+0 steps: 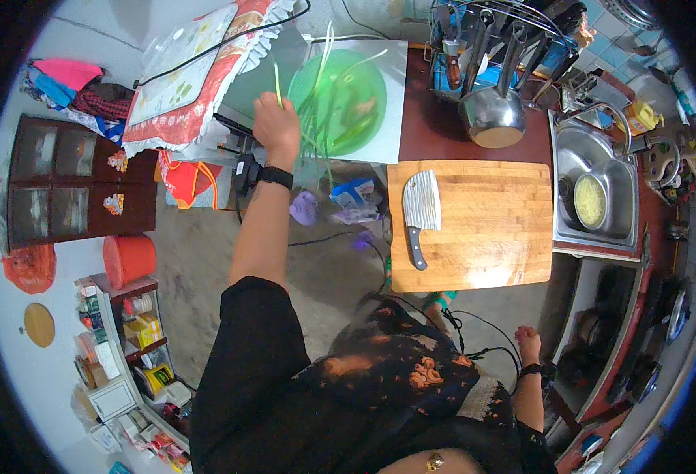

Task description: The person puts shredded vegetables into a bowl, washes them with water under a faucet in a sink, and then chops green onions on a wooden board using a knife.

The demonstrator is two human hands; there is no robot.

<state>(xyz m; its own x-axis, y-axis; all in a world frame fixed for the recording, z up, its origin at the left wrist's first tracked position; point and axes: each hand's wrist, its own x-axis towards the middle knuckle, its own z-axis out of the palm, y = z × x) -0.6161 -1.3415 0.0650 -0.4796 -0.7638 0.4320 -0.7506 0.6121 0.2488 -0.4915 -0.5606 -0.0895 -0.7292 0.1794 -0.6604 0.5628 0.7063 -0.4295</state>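
My left hand is closed around a scallion; its pale stem sticks up above the fist. Right beside it stands a green plastic colander or basin, with more scallions, green peppers and a pale brownish piece inside. Long green leaves trail over the near rim. Low at my right side hangs my right hand, away from the work surface; its fingers look curled, and no object shows in it. A cleaver with a black handle lies flat on the wooden cutting board.
A steel sink at right holds a bowl of pale shreds. Behind the board, a saucepan hangs from a utensil rack. A cloth-covered appliance stands left of my left hand. Black cables run near the floor.
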